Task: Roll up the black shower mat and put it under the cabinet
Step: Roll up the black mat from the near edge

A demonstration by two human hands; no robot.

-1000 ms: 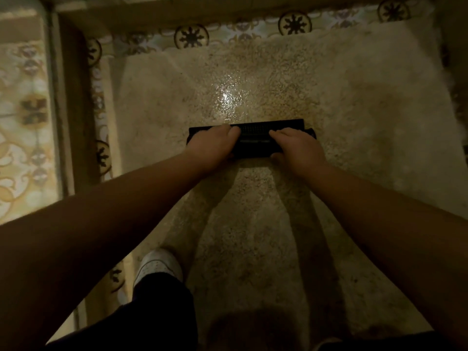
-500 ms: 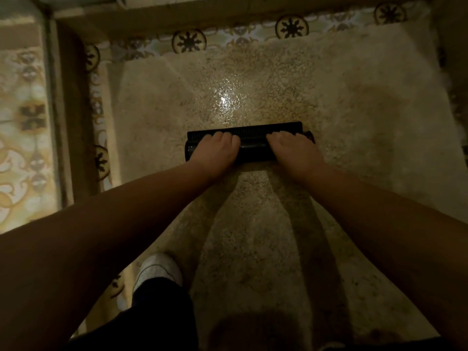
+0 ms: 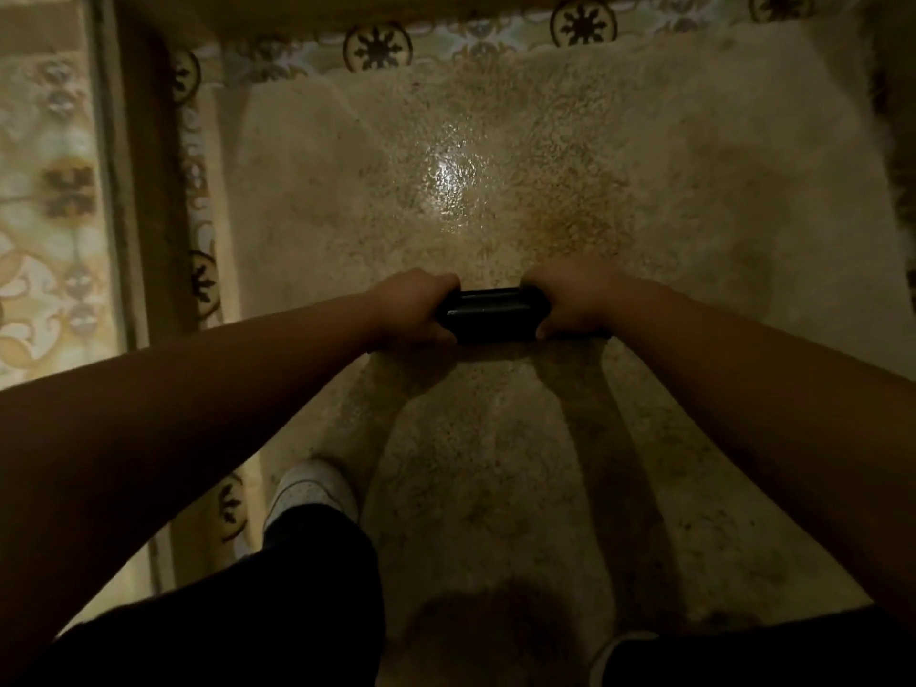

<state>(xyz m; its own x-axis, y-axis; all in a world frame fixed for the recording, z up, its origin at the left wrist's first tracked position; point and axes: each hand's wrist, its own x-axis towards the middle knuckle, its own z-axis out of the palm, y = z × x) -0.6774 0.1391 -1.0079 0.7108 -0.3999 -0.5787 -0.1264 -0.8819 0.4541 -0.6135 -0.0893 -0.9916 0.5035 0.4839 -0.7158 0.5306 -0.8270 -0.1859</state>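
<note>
The black shower mat [image 3: 493, 314] is a tight dark roll lying crosswise at the middle of the speckled shower floor [image 3: 495, 141]. My left hand [image 3: 414, 312] is wrapped around its left end and my right hand [image 3: 577, 302] around its right end, fingers curled over the top. Only the short middle stretch of the roll shows between my fists. No cabinet is in view.
A raised curb [image 3: 134, 190] with patterned tiles borders the floor on the left, and a patterned tile strip [image 3: 379, 47] runs along the far edge. My white shoe [image 3: 310, 488] and dark trouser leg [image 3: 277, 587] stand at the lower left. A wet glare spot [image 3: 448, 176] lies ahead.
The last flat strip of mat beyond my fingers is gone. Both hands have gone from pressing flat on the roll to clenching around its ends, and the roll sits nearer to me.
</note>
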